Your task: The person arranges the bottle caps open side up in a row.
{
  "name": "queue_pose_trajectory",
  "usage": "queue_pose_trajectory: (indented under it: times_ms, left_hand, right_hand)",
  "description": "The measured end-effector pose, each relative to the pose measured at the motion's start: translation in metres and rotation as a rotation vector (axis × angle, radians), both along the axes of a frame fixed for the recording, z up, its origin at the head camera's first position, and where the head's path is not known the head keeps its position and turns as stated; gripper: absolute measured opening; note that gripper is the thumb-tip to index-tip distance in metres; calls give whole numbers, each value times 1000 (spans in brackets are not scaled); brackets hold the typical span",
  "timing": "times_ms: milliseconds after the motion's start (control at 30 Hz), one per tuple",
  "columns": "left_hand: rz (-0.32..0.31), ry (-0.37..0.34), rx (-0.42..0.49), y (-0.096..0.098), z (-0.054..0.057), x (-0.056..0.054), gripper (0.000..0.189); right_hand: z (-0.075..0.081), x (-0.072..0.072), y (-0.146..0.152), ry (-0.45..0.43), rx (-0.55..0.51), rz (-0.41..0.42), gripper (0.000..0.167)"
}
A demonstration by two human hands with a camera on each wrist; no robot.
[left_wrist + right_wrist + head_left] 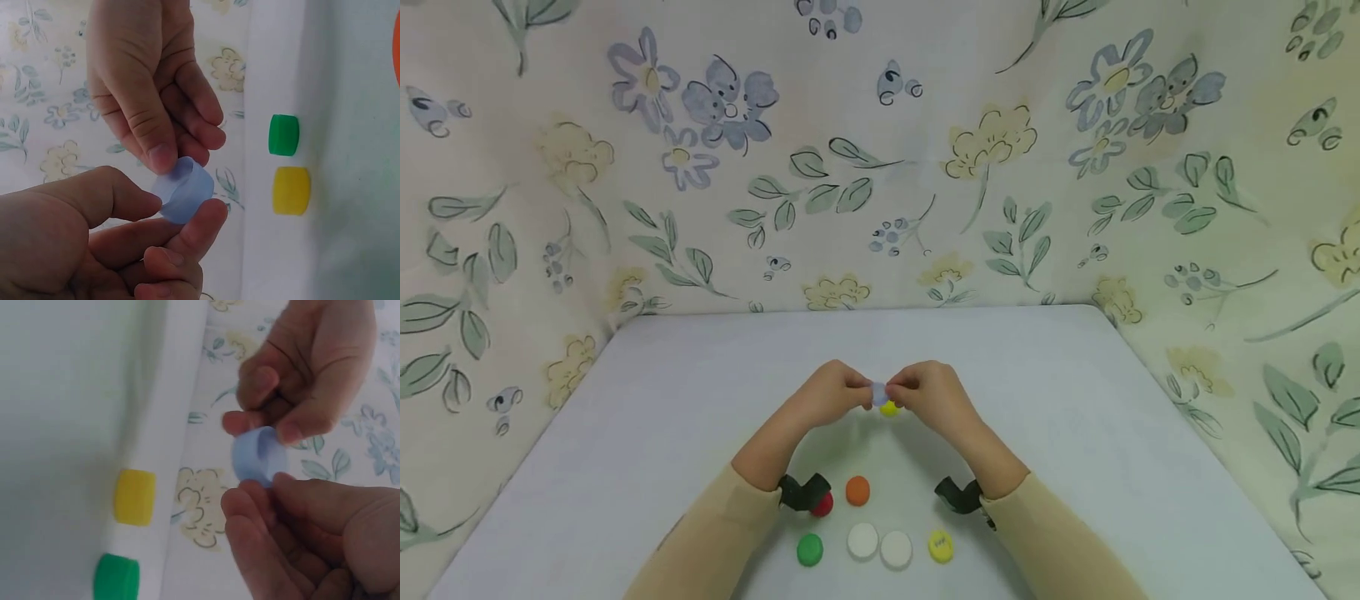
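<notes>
A light blue bottle cap (pixel 879 393) is held up between both hands over the middle of the table. My left hand (pixel 832 392) pinches one side of it with thumb and finger. Opposite, my right hand (pixel 929 395) pinches the other side. In the left wrist view the blue cap (pixel 183 190) is tilted, its hollow inside partly showing. The right wrist view shows the same blue cap (pixel 259 455) at the fingertips of both hands. Beyond the hands, a yellow cap (pixel 291 190) and a green cap (pixel 284 135) stand on the table; in the head view, hands hide that green one.
Nearer the front of the white table (pixel 700 358) lie a red cap (pixel 823 504), an orange cap (pixel 857 491), another green cap (pixel 810 550), two white caps (pixel 862 542) and a marked yellow cap (pixel 941 547). The left wrist strap overlaps the red one. Floral cloth (pixel 880 233) hangs behind.
</notes>
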State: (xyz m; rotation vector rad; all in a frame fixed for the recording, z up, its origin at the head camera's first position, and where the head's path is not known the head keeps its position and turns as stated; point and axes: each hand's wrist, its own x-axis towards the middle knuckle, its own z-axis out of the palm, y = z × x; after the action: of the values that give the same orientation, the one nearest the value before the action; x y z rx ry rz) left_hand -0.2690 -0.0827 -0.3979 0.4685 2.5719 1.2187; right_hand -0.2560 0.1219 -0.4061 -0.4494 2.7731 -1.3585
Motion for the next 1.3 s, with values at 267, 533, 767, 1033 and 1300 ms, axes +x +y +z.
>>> queue_pose_trajectory:
  times_ms: [267,533,767,1033,1300]
  left_hand:
    - [130,-43,-38,-9,-15,-15,20]
    - [129,-32,-125,-11,-23,-21,19]
    - [139,-31,-163,-10,-32,-24,18]
    - [137,34,-215,-6,-38,-23,17]
    - [161,47,-196,-8,-33,-23,15]
  right_hand:
    - [-1,-26,-21,-55,151,20,12]
    - [-18,-37,-27,0,239,64,10]
    - [-31,-43,-31,55,347,88,11]
    - [-35,-43,-32,97,441,120,10]
    - [-30,-42,-21,99,402,89,24]
